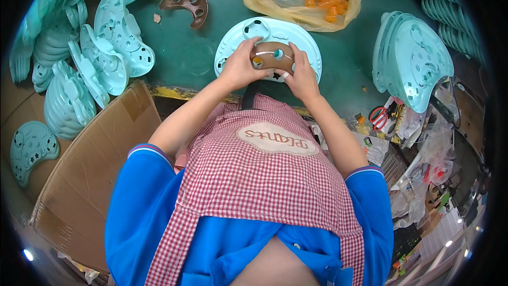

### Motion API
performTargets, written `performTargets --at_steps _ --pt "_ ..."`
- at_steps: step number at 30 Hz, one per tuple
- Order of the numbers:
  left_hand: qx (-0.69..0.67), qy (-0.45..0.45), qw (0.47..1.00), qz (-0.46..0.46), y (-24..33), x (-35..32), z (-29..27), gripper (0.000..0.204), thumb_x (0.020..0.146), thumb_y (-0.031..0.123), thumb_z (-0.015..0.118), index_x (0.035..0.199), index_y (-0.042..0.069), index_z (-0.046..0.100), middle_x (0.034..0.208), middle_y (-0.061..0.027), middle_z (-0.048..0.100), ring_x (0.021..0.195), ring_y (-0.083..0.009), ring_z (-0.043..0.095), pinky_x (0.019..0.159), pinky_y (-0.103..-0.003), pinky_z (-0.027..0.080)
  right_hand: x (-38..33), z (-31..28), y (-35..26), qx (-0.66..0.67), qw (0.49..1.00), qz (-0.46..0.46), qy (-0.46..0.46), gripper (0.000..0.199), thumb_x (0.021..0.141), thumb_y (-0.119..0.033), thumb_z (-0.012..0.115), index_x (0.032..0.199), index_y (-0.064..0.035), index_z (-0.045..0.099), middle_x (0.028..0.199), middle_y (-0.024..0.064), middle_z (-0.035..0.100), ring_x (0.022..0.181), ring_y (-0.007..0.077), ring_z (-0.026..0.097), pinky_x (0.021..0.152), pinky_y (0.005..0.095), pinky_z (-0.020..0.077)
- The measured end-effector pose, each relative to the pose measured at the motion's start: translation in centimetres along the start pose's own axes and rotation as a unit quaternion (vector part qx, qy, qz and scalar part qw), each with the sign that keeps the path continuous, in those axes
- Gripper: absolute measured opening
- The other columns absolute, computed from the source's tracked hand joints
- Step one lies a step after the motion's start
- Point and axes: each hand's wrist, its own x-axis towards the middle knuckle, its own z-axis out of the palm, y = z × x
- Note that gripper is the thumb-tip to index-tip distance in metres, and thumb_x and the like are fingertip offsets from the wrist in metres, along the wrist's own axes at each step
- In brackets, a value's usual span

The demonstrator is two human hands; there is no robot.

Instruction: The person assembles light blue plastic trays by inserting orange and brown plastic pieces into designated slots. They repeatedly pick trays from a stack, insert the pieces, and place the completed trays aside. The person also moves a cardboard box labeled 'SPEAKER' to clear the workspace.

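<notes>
A curved brown plastic piece with round holes [280,63] lies over a light teal kidney-shaped plastic panel [308,42] at the bench's front edge. At its left end my left hand [241,68] is closed around it, thumb on the near side. My right hand [304,77] grips the other end, with fingers along the far edge. Something orange shows in the leftmost hole, and teal shows through the middle one. I cannot tell whether the brown piece is fully seated on the panel, as my hands cover both ends.
A yellowish plastic bag [254,1] of small orange parts sits at the back. Another brown piece [182,1] lies back left. Teal panels are stacked left [119,32] and right [407,58]. Below left stands a cardboard box [95,164]; red-handled scissors [378,117] lie right.
</notes>
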Motion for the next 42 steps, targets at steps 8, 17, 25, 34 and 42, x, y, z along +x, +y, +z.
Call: performTargets --at_steps 8,17,25,34,42 --pt "0.381 -0.007 0.914 0.137 -4.3 -0.1 0.6 0.078 0.064 0.04 0.081 0.134 0.019 0.052 0.141 -0.0009 0.042 0.135 -0.0333 0.032 0.104 -0.057 0.033 0.4 2.7 4.0 -0.229 0.973 -0.032 0.018 0.088 0.066 -0.046 0.08 0.14 -0.0148 0.042 0.146 0.0112 0.034 0.137 0.0353 0.028 0.101 0.0642 0.0287" --pt "0.365 -0.091 0.925 0.059 -3.4 1.2 0.3 0.093 0.053 0.031 0.087 0.136 0.038 0.047 0.137 0.0015 0.044 0.131 -0.0414 0.033 0.104 -0.054 0.035 1.6 -0.9 5.2 -0.305 0.936 -0.1 -0.147 0.104 0.055 -0.038 0.086 0.143 -0.0163 0.035 0.154 0.0061 0.022 0.139 0.0326 0.025 0.104 0.0629 0.0286" --pt "0.362 -0.083 0.928 0.042 -3.4 1.5 0.2 0.093 0.05 0.03 0.088 0.135 0.038 0.049 0.136 0.0017 0.045 0.132 -0.0393 0.032 0.102 -0.056 0.036 5.2 5.4 5.1 0.07 0.98 -0.156 0.105 0.037 0.08 -0.028 0.064 0.108 -0.0044 0.055 0.098 0.0154 0.055 0.09 0.0363 0.05 0.086 0.0445 0.0397" --pt "0.028 0.115 0.943 -0.31 -12.2 -1.6 1.6 0.096 0.074 0.067 0.064 0.148 0.016 0.031 0.142 -0.0269 0.036 0.132 -0.0423 0.033 0.111 -0.052 0.021 -3.7 2.9 7.0 0.114 0.925 0.33 0.151 0.076 0.084 -0.046 0.065 0.141 -0.0025 0.04 0.141 0.0275 0.035 0.131 0.0414 0.03 0.111 0.0502 0.0183" --pt "-0.27 0.061 0.96 0.043 8.9 5.4 0.9 0.062 0.094 0.035 0.052 0.145 0.003 0.033 0.143 -0.014 0.042 0.134 -0.0264 0.037 0.112 -0.039 0.025 -8.6 -19.2 0.7 0.265 0.842 -0.076 0.463 0.031 0.077 -0.007 0.074 0.105 0.0014 0.063 0.093 0.0069 0.07 0.083 0.0143 0.066 0.07 0.0266 0.0517"
